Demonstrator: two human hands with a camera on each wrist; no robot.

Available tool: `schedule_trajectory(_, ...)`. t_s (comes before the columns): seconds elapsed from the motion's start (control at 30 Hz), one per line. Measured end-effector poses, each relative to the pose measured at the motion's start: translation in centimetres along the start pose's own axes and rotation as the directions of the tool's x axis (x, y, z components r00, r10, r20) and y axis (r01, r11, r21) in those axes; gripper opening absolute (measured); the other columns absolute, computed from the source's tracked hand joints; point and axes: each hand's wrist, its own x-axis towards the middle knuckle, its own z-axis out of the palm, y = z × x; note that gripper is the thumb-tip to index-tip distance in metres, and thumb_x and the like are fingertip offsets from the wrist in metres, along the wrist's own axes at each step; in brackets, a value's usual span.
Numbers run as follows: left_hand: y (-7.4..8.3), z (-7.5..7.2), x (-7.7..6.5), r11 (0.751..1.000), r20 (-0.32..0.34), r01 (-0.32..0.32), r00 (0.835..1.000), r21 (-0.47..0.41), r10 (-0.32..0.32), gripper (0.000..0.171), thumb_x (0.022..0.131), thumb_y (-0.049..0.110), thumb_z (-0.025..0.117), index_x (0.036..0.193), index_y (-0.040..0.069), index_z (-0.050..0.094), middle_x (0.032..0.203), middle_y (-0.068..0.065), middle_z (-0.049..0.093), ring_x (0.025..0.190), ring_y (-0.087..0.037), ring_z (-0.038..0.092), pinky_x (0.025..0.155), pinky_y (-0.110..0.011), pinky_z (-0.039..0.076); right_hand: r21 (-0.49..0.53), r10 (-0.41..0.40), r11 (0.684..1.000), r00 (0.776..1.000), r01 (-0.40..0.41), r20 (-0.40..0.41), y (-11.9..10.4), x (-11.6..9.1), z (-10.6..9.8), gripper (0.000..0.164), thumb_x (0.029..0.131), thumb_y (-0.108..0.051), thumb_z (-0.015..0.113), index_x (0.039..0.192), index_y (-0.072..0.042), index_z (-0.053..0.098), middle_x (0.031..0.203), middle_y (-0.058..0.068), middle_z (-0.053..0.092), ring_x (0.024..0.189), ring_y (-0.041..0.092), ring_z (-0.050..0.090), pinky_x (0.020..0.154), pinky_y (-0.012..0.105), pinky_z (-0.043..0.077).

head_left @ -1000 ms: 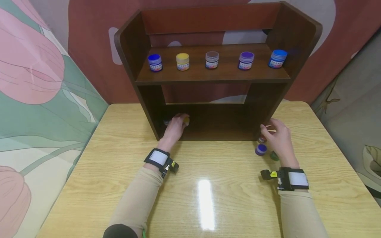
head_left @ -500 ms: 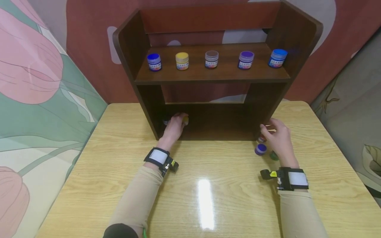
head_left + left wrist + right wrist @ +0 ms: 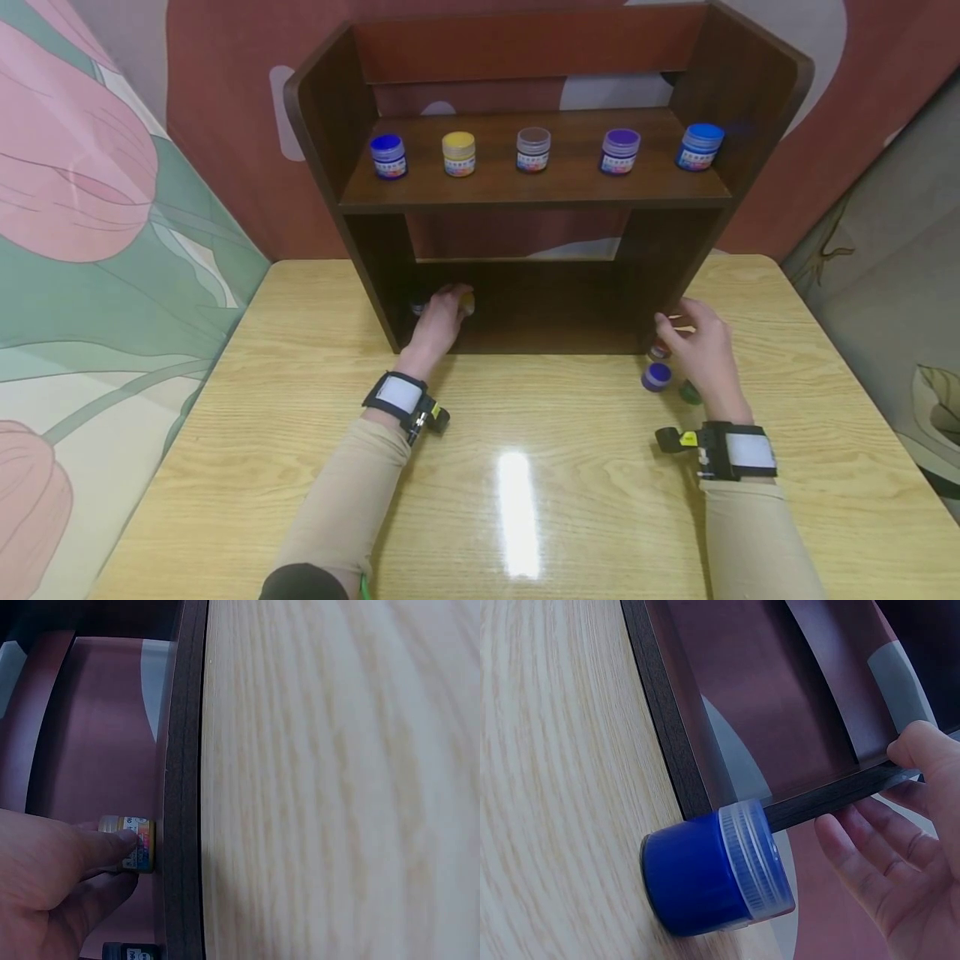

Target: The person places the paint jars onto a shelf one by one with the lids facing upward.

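Note:
On the lower shelf of a dark brown rack (image 3: 536, 202), my left hand (image 3: 437, 323) pinches a small yellow paint jar (image 3: 139, 846) between thumb and fingers. The jar stands at the shelf's front edge in the left wrist view. Beside it, further left, a dark-lidded jar (image 3: 417, 307) is partly covered by the hand. My right hand (image 3: 701, 350) holds the rack's right side panel, thumb on the inner face and fingers on the outer. Near that hand a blue paint jar (image 3: 697, 874) stands on the table, with a green jar (image 3: 691, 392) and a red-labelled jar (image 3: 660, 348) partly hidden.
Along the upper shelf stand several jars: dark blue (image 3: 388, 157), yellow (image 3: 459, 154), brown-lidded (image 3: 533, 150), purple (image 3: 620, 152) and light blue (image 3: 700, 147). The rack sits at the back of a light wooden table (image 3: 540, 483), close to a patterned wall.

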Motion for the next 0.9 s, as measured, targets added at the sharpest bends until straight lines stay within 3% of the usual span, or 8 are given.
schedule_trajectory(0.1,0.00,-0.01,-0.01,1.000,0.004,-0.002,1.000,-0.004,0.002,0.039,0.094,0.003,0.064,0.133,0.005,0.059,0.130,-0.020,0.064,0.120,-0.034,0.063,0.098,-0.044,0.056,0.008,-0.010,1.000,1.000,0.010,-0.005,0.07,0.03,0.05,0.036,0.099,-0.027,0.059,0.124,-0.001,0.063,0.117,0.022,0.066,0.103,0.034,0.066,0.073,-0.004,0.043)
schedule_trajectory(0.27,-0.07,0.01,0.03,1.000,0.013,0.004,1.000,-0.013,-0.003,0.039,0.095,0.003,0.063,0.134,0.004,0.058,0.132,-0.020,0.063,0.122,-0.034,0.062,0.100,-0.044,0.055,0.006,-0.022,1.000,1.000,0.022,-0.016,0.10,0.04,0.15,0.035,0.099,-0.025,0.059,0.123,0.000,0.063,0.116,0.022,0.066,0.101,0.034,0.066,0.072,-0.005,0.041)
schedule_trajectory(0.9,-0.07,0.05,0.06,1.000,0.012,0.000,1.000,0.004,0.000,0.038,0.096,0.004,0.062,0.134,0.005,0.058,0.132,-0.020,0.063,0.122,-0.034,0.062,0.099,-0.043,0.055,-0.003,-0.005,1.000,1.000,0.005,-0.001,0.01,-0.03,-0.01,0.036,0.100,-0.027,0.058,0.125,-0.001,0.062,0.118,0.022,0.065,0.103,0.034,0.065,0.073,-0.002,0.044)
